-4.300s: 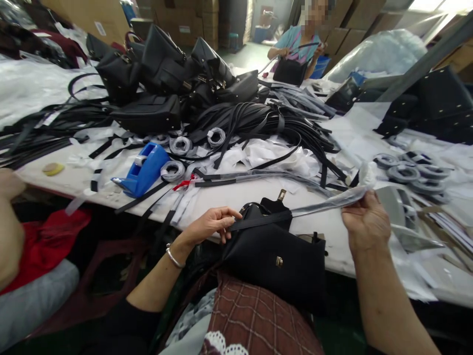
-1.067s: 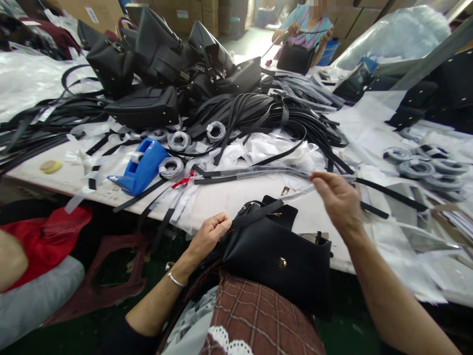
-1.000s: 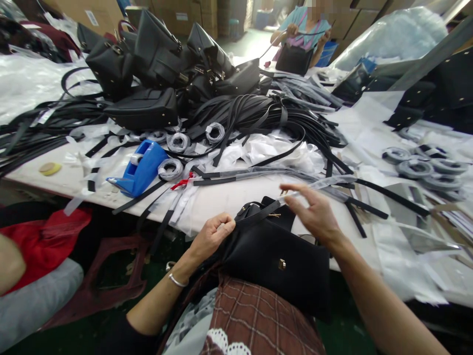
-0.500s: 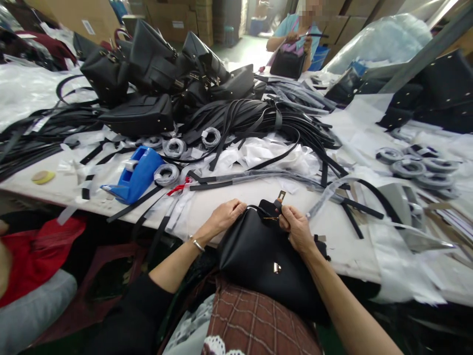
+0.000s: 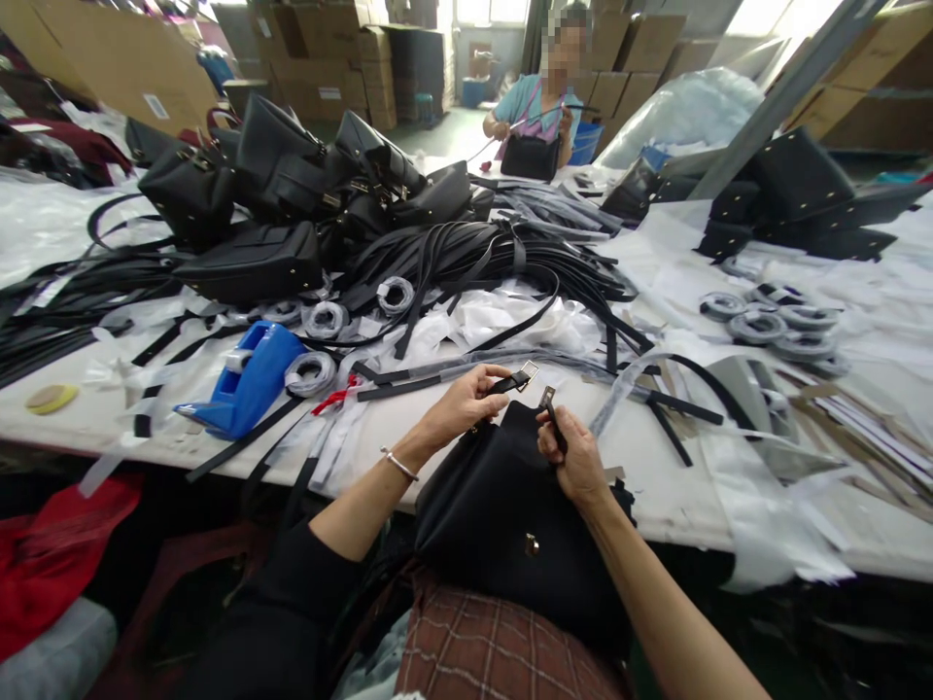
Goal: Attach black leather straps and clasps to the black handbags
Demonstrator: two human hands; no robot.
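Observation:
A black handbag [image 5: 496, 510] rests on my lap against the table edge, a small gold lock [image 5: 532, 544] on its side facing me. Above its upper left corner, my left hand [image 5: 465, 403] pinches a short black strap that ends in a square gold buckle [image 5: 528, 374]. My right hand [image 5: 572, 455] is closed round a black strap end with a metal fitting [image 5: 546, 397] pointing up, close to the bag's top. A small gap separates the two metal pieces. My fingers hide part of both straps.
Left of the bag stand a blue tape dispenser [image 5: 252, 379] and a yellow tape roll [image 5: 51, 399]. Black straps [image 5: 466, 253] and handbags [image 5: 248, 262] are heaped behind. Wrapped strap coils [image 5: 758, 326] lie at right. A person [image 5: 535, 117] works across the table.
My left hand has moved from the bag's top edge up and right, and now holds the buckled strap. My right hand keeps its strap end. The view has shifted slightly.

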